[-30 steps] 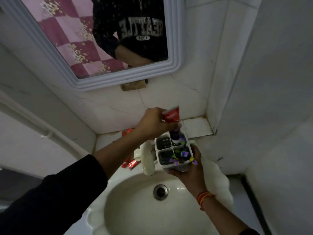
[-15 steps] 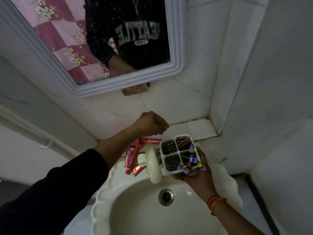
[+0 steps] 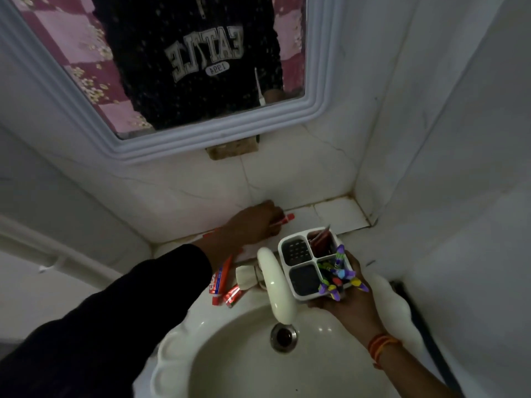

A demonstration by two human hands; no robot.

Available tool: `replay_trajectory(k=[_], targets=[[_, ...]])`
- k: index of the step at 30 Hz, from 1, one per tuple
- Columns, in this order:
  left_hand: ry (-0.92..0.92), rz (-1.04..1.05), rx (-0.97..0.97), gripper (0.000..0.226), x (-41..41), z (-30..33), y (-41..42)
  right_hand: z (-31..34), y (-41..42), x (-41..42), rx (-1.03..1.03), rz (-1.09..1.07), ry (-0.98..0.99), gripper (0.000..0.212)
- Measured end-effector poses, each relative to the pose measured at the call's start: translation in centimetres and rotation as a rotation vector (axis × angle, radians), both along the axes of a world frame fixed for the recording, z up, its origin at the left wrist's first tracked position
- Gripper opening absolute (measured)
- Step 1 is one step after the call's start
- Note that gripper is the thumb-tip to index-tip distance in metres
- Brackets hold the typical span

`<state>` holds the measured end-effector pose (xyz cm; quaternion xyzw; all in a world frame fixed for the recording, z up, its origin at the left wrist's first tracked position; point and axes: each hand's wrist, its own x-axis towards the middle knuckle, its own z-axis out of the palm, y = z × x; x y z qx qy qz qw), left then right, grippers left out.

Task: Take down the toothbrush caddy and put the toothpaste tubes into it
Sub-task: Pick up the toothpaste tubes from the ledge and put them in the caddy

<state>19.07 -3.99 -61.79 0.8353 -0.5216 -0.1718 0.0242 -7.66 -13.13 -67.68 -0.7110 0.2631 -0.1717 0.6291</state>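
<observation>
My right hand [image 3: 349, 304] holds a white four-compartment toothbrush caddy [image 3: 298, 258] from below, over the basin's right rim. Its back right compartment holds a red toothpaste tube [image 3: 319, 239]; colourful toothbrush ends [image 3: 339, 275] stick out of the front right one. My left hand [image 3: 255, 222] rests on the tiled ledge behind the tap, fingers closed around another red toothpaste tube [image 3: 286, 219] lying there. Two more red tubes [image 3: 221, 278] lie on the basin's rim under my left forearm.
A cream tap [image 3: 275, 285] arches over the white basin [image 3: 258, 354], right beside the caddy. A white-framed mirror [image 3: 218, 139] hangs above the ledge. Tiled walls close in on the right, and a white pipe [image 3: 57, 254] runs along the left wall.
My left hand put one tube into the caddy's back right compartment, then dropped to the ledge and closed on another tube. The caddy stayed in my right hand.
</observation>
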Motion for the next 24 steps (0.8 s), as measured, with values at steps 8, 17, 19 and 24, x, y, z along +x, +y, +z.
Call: replay_trajectory(k=[8,17,19,24], targets=[[-0.126,-0.206,-0.028,0.039,-4.6,10.9,-3.7,0.5,0.5,0.1,-0.015,-0.026,0.009,0.097],[0.031,-0.225,0.075,0.03,-8.4,11.1,-5.6,0.6,0.6,-0.2,-0.026,-0.018,-0.011,0.096],[0.208,-0.112,0.049,0.03,-7.4,11.4,-5.0,0.6,0.5,-0.2,-0.007,-0.007,-0.032,0.093],[0.298,0.172,0.033,0.024,-2.6,9.8,-1.0,0.4,0.5,-0.2,-0.019,0.001,-0.032,0.098]])
